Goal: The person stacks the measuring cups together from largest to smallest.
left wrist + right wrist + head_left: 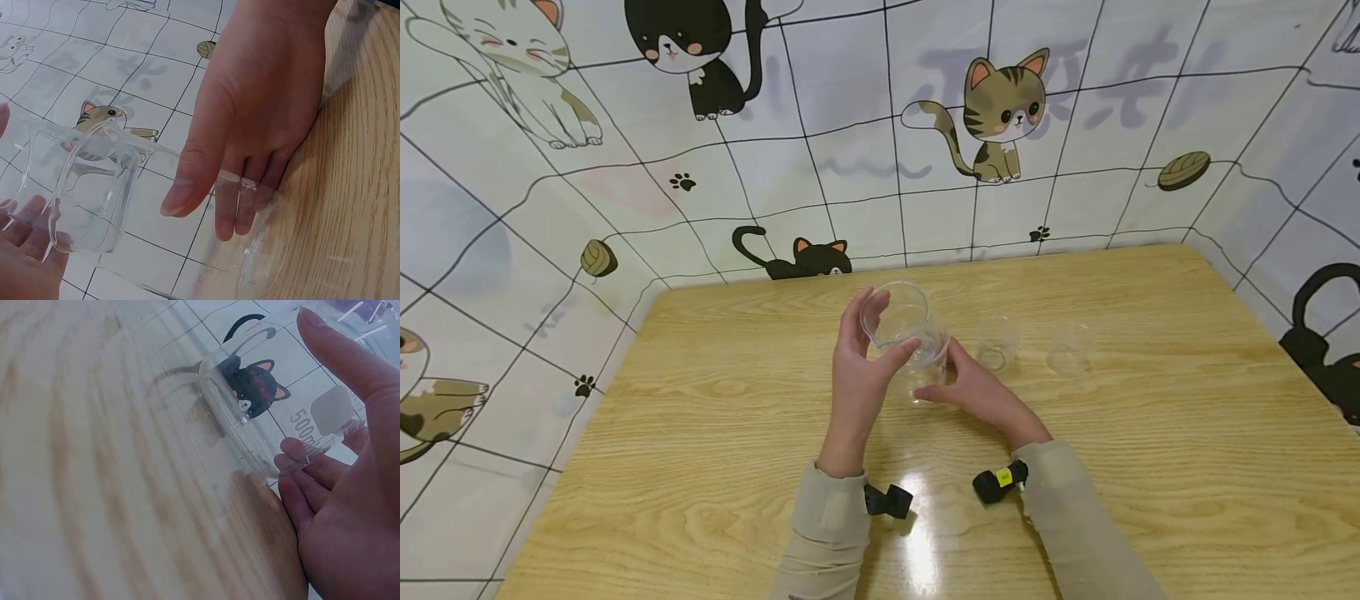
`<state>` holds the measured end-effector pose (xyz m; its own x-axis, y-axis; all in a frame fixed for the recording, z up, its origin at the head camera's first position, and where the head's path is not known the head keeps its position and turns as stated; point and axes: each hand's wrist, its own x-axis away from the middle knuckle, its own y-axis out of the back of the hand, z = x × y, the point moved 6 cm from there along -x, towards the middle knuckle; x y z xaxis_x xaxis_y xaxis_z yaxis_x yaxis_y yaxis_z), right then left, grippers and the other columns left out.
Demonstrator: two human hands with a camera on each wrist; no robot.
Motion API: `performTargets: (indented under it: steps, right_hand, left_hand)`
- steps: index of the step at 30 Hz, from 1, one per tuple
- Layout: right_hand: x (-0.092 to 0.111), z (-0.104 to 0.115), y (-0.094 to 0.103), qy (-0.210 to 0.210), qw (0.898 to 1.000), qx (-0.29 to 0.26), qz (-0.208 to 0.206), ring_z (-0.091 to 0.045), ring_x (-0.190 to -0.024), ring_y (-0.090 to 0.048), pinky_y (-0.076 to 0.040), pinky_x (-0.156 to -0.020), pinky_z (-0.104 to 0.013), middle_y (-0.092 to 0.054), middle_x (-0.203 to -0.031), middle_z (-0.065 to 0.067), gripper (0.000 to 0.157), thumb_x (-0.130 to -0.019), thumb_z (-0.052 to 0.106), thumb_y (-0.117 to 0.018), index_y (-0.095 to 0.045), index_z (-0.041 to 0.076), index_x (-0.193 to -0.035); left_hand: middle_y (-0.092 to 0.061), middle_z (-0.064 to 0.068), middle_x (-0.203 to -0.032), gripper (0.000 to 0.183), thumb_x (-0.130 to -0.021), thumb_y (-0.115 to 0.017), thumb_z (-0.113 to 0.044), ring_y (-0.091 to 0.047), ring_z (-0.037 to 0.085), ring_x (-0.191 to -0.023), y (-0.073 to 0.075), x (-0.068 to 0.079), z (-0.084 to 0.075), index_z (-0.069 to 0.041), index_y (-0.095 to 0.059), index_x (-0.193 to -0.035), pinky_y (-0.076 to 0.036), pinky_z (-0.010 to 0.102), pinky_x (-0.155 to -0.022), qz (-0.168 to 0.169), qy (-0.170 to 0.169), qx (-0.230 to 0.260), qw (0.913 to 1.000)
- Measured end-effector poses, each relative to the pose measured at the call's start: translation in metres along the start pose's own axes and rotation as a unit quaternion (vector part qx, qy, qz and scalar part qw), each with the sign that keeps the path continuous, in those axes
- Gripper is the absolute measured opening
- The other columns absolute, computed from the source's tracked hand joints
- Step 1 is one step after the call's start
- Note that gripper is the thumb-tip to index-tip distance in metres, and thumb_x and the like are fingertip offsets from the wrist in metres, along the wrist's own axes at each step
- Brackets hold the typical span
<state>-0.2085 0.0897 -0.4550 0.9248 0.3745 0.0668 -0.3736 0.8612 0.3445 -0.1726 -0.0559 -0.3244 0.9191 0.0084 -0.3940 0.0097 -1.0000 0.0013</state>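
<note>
My left hand (863, 362) grips a clear glass beaker (897, 321), thumb on the near side and fingers round the far side. Its wide mouth with a spout tips toward me. Below it, my right hand (979, 393) holds a second clear beaker (294, 381), marked 500 ml, between thumb and fingers close to the tabletop. The upper beaker's base (94, 187) overlaps the lower one's mouth; through the glass I cannot tell how deep it sits. Both look free of contents.
Two more clear glass vessels, a nearer-left one (996, 342) and one farther right (1069, 348), stand on the wooden table (737, 433) to the right of my hands. A cat-printed white covering (850, 167) rises behind and beside the table.
</note>
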Motion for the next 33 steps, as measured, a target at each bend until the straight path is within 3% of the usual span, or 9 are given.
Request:
performTargets:
  steps: [6,13,20,28,33]
  right_hand:
    - [-0.001,0.000,-0.001,0.002,1.000,-0.002,0.001,-0.015,-0.120,-0.037,-0.029,-0.098,-0.045,-0.037,-0.131,0.007,0.082,-0.072,0.037,-0.073,-0.021,0.041,-0.134]
    - [-0.001,0.000,-0.001,0.000,1.000,-0.005,0.004,-0.017,-0.121,-0.036,-0.028,-0.098,-0.048,-0.035,-0.135,0.005,0.084,-0.072,0.037,-0.073,-0.018,0.043,-0.135]
    - [-0.001,0.001,-0.001,-0.001,1.000,0.001,0.001,-0.018,-0.121,-0.036,-0.028,-0.099,-0.047,-0.035,-0.135,0.004,0.087,-0.071,0.038,-0.074,-0.016,0.043,-0.136]
    - [-0.002,0.000,-0.001,-0.003,1.000,0.002,0.000,-0.017,-0.121,-0.036,-0.028,-0.099,-0.046,-0.036,-0.134,0.005,0.087,-0.070,0.039,-0.074,-0.017,0.042,-0.136]
    - [-0.002,0.000,-0.001,0.000,1.000,0.001,0.001,-0.017,-0.120,-0.037,-0.028,-0.098,-0.047,-0.036,-0.133,0.005,0.088,-0.071,0.037,-0.074,-0.018,0.035,-0.140]
  left_hand:
    - [-0.047,0.008,-0.129,0.067,-0.075,-0.071,-0.009,-0.037,0.019,-0.124,0.002,0.000,0.005,-0.008,-0.036,-0.132,-0.021,0.037,-0.104,-0.001,0.015,-0.012,0.9998]
    - [-0.047,-0.005,-0.130,0.069,-0.073,-0.074,-0.022,-0.036,0.006,-0.123,0.004,-0.003,0.025,-0.025,-0.038,-0.131,-0.023,0.035,-0.103,0.004,0.040,-0.027,0.9988]
    - [-0.043,-0.017,-0.131,0.075,-0.070,-0.074,-0.038,-0.028,0.001,-0.126,0.005,-0.003,0.037,-0.026,-0.037,-0.134,-0.022,0.041,-0.103,0.008,0.061,-0.074,0.9954]
    - [-0.040,-0.018,-0.131,0.071,-0.069,-0.074,-0.040,-0.031,0.003,-0.124,0.005,-0.003,0.039,-0.033,-0.039,-0.131,-0.024,0.035,-0.102,0.007,0.063,-0.093,0.9936]
    - [-0.039,-0.016,-0.131,0.070,-0.068,-0.075,-0.040,-0.034,0.003,-0.123,0.005,-0.003,0.040,-0.033,-0.041,-0.130,-0.025,0.030,-0.102,0.008,0.063,-0.098,0.9932]
